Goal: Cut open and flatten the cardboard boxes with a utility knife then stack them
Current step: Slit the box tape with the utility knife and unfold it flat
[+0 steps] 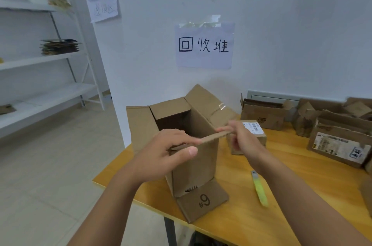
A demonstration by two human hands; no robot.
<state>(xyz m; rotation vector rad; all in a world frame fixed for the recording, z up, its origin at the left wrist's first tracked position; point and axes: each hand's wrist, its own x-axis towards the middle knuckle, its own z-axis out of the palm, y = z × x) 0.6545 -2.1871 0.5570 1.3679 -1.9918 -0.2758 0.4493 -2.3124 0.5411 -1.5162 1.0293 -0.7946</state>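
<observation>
A tall brown cardboard box (198, 157) stands upright on the wooden table (298, 215), top flaps open, with a bottom flap marked "#9" splayed toward me. My left hand (167, 153) pinches the near top flap's edge between thumb and fingers. My right hand (241, 139) holds the same flap's right end, fingers curled on it. A yellow-green utility knife (259, 188) lies on the table to the right of the box, held by neither hand.
A small labelled box (253, 131) sits behind my right hand. Several opened and torn boxes (338, 125) crowd the table's back right. A paper sign (204, 44) hangs on the wall. White shelves (46, 58) stand at left. The table's left edge runs near the box.
</observation>
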